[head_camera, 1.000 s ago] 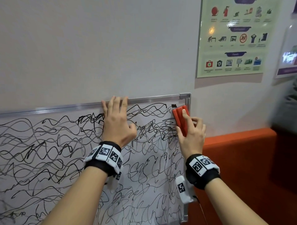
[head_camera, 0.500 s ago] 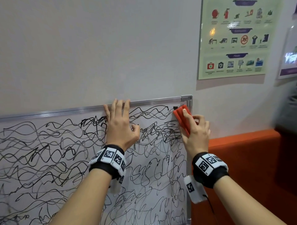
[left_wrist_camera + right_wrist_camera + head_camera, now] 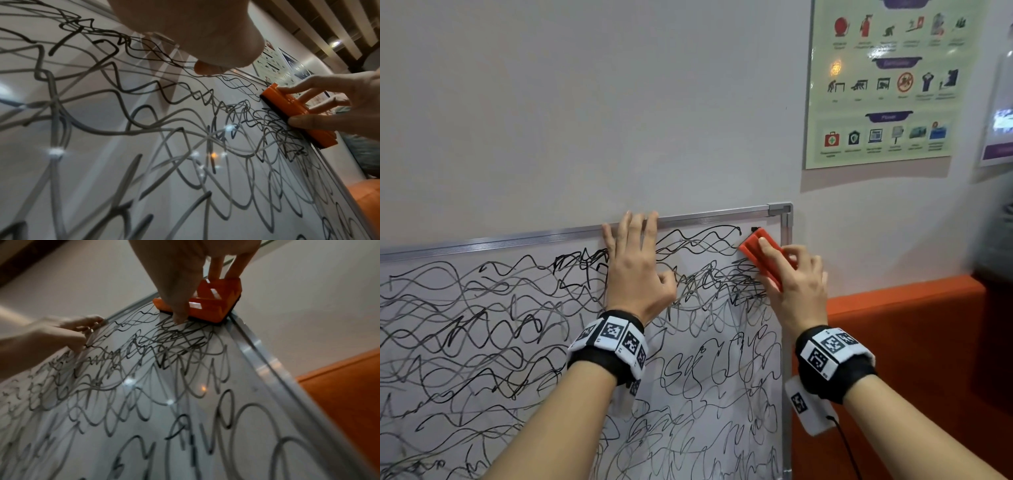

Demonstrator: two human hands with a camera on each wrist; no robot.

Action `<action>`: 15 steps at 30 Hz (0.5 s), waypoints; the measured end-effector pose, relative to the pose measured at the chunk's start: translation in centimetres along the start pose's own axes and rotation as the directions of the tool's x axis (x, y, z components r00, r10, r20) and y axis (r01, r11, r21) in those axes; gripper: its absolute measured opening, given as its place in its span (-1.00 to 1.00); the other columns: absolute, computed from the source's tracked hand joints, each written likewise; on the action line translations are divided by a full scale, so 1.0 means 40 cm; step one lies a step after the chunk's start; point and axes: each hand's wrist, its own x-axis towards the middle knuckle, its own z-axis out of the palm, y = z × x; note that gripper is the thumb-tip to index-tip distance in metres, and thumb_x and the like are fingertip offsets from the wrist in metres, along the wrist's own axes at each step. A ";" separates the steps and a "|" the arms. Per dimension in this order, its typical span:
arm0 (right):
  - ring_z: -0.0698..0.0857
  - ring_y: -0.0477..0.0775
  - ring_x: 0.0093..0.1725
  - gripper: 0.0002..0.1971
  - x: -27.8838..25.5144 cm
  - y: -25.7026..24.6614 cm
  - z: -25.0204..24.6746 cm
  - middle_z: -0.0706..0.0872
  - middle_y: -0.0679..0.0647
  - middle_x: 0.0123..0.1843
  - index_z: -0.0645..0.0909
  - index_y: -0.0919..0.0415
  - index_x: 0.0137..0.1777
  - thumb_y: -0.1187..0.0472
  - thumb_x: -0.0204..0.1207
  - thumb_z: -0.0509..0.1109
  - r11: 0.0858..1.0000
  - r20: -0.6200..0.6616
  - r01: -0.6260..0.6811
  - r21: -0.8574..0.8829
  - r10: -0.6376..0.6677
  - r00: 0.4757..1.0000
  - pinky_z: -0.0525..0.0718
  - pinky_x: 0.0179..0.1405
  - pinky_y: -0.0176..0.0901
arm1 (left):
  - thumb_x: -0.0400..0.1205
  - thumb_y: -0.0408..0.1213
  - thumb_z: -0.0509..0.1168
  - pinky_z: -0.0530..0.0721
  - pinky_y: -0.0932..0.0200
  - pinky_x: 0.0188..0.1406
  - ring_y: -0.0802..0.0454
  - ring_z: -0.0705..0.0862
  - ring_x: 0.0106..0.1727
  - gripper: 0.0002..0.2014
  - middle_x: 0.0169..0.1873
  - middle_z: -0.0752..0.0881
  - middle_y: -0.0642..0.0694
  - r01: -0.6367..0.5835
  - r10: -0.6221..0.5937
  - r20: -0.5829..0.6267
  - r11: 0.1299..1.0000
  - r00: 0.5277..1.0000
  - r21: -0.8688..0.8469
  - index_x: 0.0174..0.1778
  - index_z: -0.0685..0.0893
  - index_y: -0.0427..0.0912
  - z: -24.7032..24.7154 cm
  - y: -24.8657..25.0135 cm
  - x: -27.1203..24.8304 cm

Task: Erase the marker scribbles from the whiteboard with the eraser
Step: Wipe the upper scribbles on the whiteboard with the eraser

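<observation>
A whiteboard point(image 3: 726, 349) with a metal frame leans on the wall, covered in black marker scribbles point(image 3: 482, 308). My right hand point(image 3: 794, 284) grips an orange eraser point(image 3: 763, 253) with a black felt pad and presses it on the board near the top right corner. The eraser point(image 3: 298, 116) lies tilted, thumb on one side, fingers on the other; in the right wrist view the eraser point(image 3: 207, 305) sits by the frame. My left hand point(image 3: 637, 270) lies flat on the board, straight fingers reaching the top frame edge.
A green safety poster point(image 3: 887, 82) hangs on the wall above right. An orange upholstered seat back point(image 3: 900, 342) stands right of the board's frame point(image 3: 786, 308). Bare wall point(image 3: 585, 120) lies above the board.
The eraser has tilted and shifted slightly left from the top right corner; a small patch beside the frame now looks clean. The left hand stays put.
</observation>
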 end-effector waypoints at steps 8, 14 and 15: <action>0.52 0.27 0.00 -0.29 -0.017 -0.017 0.011 0.58 0.17 0.20 0.42 -0.15 0.55 0.16 0.44 0.61 1.000 -0.010 0.014 0.020 -0.014 1.000 0.53 -0.13 0.13 | 0.24 -0.22 0.20 -0.10 -0.33 0.67 -0.24 0.20 0.65 -0.09 0.54 0.38 -0.27 0.009 -0.009 0.008 1.000 1.000 0.013 0.63 0.29 -0.28 -0.001 -0.002 -0.002; 0.54 0.30 -0.03 -0.24 -0.035 -0.031 0.008 0.61 0.15 0.19 0.51 -0.11 0.52 0.26 0.32 0.66 0.995 0.013 0.095 -0.027 -0.094 0.995 0.53 -0.16 0.13 | 0.24 -0.20 0.21 -0.11 -0.31 0.68 -0.22 0.18 0.66 -0.08 0.55 0.37 -0.24 0.014 -0.015 0.016 1.000 1.000 0.021 0.64 0.28 -0.26 0.000 -0.001 -0.001; 0.53 0.29 -0.04 -0.24 -0.035 -0.021 0.005 0.60 0.14 0.19 0.51 -0.11 0.51 0.26 0.31 0.67 0.995 0.008 0.092 -0.037 -0.091 0.996 0.51 -0.17 0.12 | 0.23 -0.20 0.21 -0.11 -0.31 0.68 -0.22 0.18 0.66 -0.08 0.55 0.36 -0.24 0.014 -0.014 0.014 1.000 1.000 0.018 0.64 0.28 -0.26 0.002 -0.003 -0.003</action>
